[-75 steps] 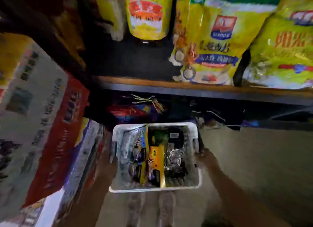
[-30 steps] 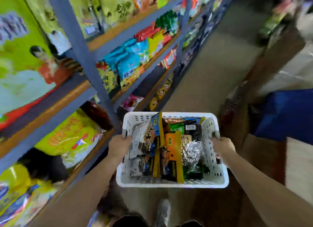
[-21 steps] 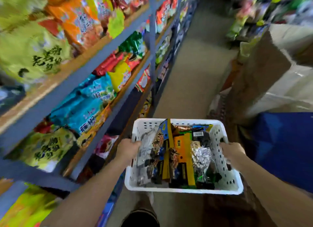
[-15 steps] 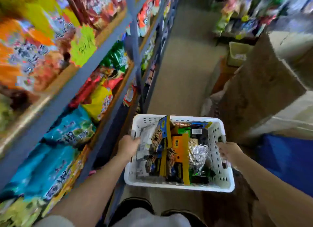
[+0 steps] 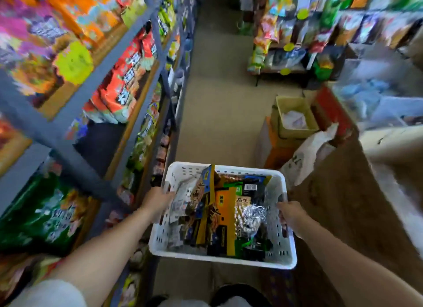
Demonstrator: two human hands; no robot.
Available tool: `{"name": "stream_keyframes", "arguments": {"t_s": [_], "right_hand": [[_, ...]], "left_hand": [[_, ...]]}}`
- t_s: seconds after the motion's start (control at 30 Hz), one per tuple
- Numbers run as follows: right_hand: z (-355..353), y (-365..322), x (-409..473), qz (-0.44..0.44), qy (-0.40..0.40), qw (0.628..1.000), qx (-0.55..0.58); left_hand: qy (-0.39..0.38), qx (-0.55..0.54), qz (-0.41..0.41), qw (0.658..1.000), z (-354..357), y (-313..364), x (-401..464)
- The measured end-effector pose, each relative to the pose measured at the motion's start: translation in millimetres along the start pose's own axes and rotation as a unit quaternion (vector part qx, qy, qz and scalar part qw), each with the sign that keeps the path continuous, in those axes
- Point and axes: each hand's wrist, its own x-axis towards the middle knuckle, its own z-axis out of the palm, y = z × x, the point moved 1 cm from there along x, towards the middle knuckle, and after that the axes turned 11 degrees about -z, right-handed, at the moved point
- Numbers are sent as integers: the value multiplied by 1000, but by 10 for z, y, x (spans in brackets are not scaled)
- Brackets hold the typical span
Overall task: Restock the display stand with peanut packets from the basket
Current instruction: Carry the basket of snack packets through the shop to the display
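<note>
Peanut packets (image 5: 225,217) fill the white basket (image 5: 219,259), its side rims gripped by left hand (image 5: 158,201) and right hand (image 5: 289,215), above the aisle floor (image 5: 219,114).

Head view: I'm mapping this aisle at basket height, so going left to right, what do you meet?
Shelving with snack bags → left hand gripping the rim → white basket of packets → right hand on the other rim → brown cardboard.

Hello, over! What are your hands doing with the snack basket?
Left hand and right hand grip the white basket. Packets inside. Aisle ahead open.
</note>
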Motion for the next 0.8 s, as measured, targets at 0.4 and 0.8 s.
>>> {"name": "stream_keyframes", "arguments": {"t_s": [0.4, 0.8], "right_hand": [[138, -2520, 3093, -17, 45, 996, -73], [-225, -4740, 5885, -29, 152, 988, -14]], "left_hand": [[37, -49, 1, 998, 109, 2927, 2438], [-35, 31, 73, 996, 273, 6829, 4819]]}}
